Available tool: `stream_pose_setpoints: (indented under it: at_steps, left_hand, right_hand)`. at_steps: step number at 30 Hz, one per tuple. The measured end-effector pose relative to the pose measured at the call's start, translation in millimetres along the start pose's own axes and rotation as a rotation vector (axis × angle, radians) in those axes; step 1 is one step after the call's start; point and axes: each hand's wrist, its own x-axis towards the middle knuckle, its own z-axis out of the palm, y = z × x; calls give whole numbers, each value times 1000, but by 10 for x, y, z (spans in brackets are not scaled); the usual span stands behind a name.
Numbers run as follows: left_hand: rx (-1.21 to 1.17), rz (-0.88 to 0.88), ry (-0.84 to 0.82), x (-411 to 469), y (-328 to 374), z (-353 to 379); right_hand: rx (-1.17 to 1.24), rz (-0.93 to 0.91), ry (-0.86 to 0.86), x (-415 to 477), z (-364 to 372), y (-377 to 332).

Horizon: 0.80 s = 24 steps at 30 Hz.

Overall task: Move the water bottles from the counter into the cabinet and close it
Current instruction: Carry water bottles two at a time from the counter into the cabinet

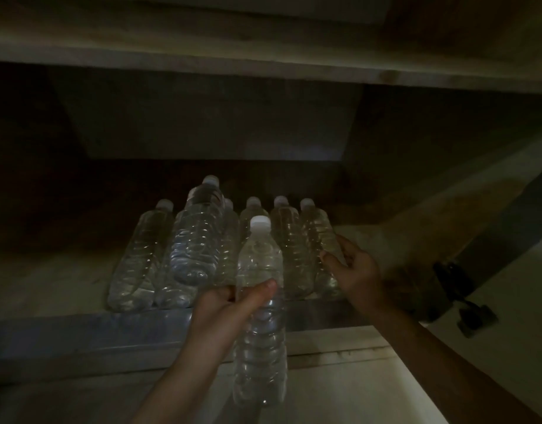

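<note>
Head view, facing up, close into cabinet (263, 123)

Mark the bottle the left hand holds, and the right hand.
held bottle (260, 328): head view, on its ribbed lower body.
right hand (355, 273): head view, on the middle of the hand.

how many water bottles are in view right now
8. One bottle held in the left hand; six in a row on the cabinet shelf, the rightmost bottle touched by the right hand; one stacked bottle on top. Dim; others may be hidden.
</note>
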Motion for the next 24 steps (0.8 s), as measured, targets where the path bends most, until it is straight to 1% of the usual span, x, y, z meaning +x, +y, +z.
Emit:
stream_pose_setpoints:
  at_steps: [2,5,6,10,12,14,18,21,24]
  left_hand:
    - [9,25,6,-50,22,-17]
    - [23,58,-12,-155,127,-54]
    - [18,70,-23,-197,183,-73]
    - [14,131,-27,-369,438,-243]
    - [11,152,-16,-455,562,-385]
    - [19,167,2,-499,658,-565]
    - [47,159,110,-506,767,-955]
    - [117,141,197,-350,756,-1246]
    - [219,48,364,-35,685,-1464]
  right_hand:
    - [-64,-29,-5,-12,-19,-64]
    - [-245,-154,9,-68,-41,-250]
    - [-271,-187,5,-91,-31,-321]
    - [-255,-315,-38,-184,130,-575]
    - [-203,-369,-63,-215,269,-678]
    - [-143,-385,-96,-240,395,-745]
    - [-135,-398,-180,-278,613,-799]
    - [-178,-411,-229,-281,748,-794]
    - [-231,-411,-273,-280,818,-755]
